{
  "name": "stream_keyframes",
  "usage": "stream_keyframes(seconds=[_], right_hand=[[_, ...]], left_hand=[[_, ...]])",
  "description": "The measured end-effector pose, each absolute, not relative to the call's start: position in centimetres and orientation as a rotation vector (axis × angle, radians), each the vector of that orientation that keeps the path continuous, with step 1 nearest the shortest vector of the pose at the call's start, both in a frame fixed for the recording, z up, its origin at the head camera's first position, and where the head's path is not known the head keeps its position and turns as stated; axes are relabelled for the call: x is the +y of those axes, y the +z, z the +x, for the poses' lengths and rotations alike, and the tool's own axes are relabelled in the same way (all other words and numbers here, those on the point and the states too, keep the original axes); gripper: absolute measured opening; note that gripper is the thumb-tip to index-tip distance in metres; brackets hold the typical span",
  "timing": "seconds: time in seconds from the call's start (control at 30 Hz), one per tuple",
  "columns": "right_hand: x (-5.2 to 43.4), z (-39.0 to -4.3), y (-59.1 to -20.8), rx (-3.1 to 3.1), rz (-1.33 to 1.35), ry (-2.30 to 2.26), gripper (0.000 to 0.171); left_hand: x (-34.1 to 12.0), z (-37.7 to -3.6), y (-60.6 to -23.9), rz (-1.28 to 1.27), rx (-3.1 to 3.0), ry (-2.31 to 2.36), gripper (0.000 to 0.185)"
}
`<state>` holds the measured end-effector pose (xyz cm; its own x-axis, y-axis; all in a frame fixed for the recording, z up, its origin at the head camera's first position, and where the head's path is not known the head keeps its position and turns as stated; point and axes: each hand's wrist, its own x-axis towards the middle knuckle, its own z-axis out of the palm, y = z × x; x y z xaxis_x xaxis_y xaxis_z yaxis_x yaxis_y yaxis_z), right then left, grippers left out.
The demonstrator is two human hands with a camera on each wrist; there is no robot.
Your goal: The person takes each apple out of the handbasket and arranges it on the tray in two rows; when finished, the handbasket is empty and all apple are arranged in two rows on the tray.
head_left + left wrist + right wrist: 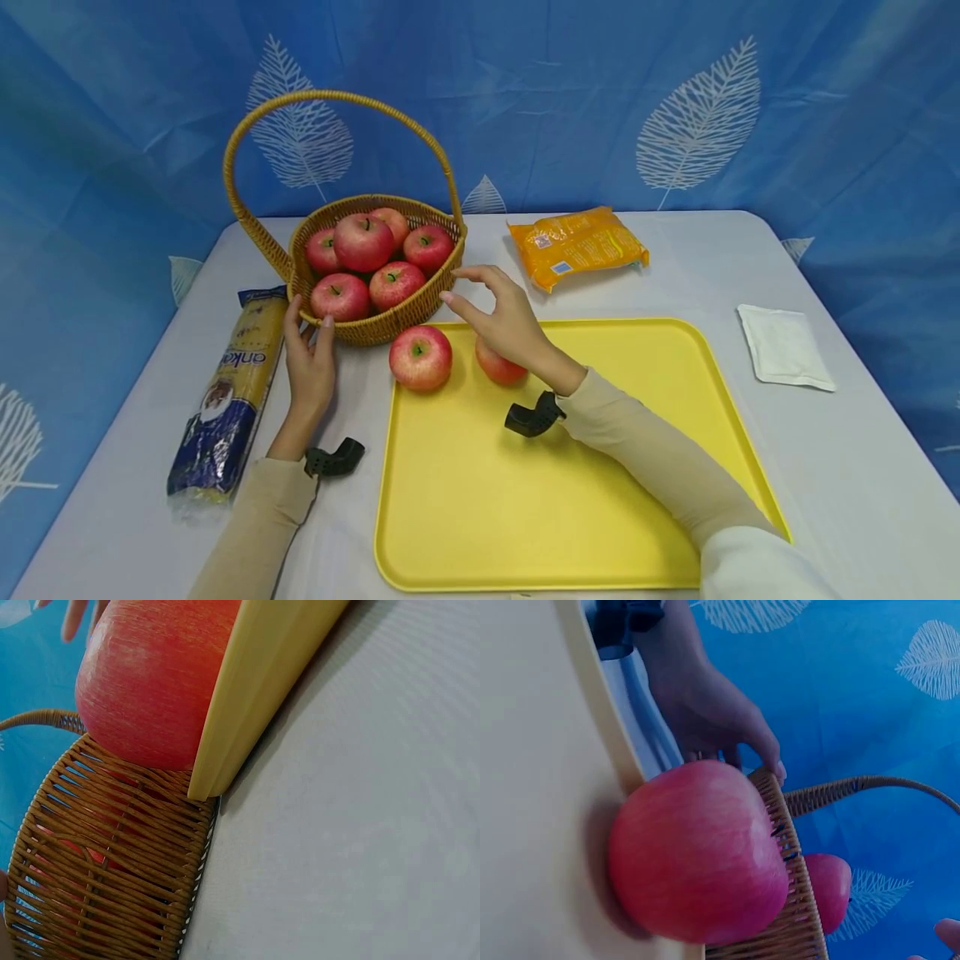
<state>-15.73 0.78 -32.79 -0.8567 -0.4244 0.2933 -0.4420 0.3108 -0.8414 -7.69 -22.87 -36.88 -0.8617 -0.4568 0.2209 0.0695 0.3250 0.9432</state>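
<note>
A wicker basket (390, 327) with a tall arched handle stands at the back left, filled with several red apples (363, 242). My left hand (311, 371) is at its front left side, thumb and fingers spread apart and touching the wicker. My right hand (510, 321) hovers by the basket's right side, thumb and forefinger parted with nothing between them. One loose apple (421, 358) sits at the back left corner of the yellow tray (555, 500). Another apple (497, 367) on the tray is partly hidden under my right hand. The right wrist view shows an apple (697, 855) close up.
Left of the basket lies a long gold and blue packet (228, 392). An orange packet (577, 246) lies behind the tray, and a small white pouch (785, 346) to its right. A blue curtain (540, 108) with white leaf prints hangs behind the table.
</note>
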Motion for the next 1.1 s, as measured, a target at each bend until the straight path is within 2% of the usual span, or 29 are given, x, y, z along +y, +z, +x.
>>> stream_keyframes(seconds=[0.23, 0.5, 0.8, 1.1], right_hand=[[-1.9, -16.2, -31.7, -2.558, 0.858, 1.724, 0.047], [-4.5, -17.6, -31.3, -2.601, 1.006, 1.718, 0.060], [-7.2, -18.7, -31.5, -2.694, 0.882, 1.852, 0.070], [-9.8, -20.0, -31.2, -2.773, 0.954, 1.732, 0.089]], left_hand=[[-22.9, -7.6, -36.8, 0.330, -2.147, -1.556, 0.057], [-22.9, -7.6, -36.8, 0.329, -2.149, -1.565, 0.057], [-22.7, -7.4, -36.8, 0.343, -2.168, -1.551, 0.057], [-24.2, -8.4, -39.4, 0.345, -2.153, -1.542, 0.058]])
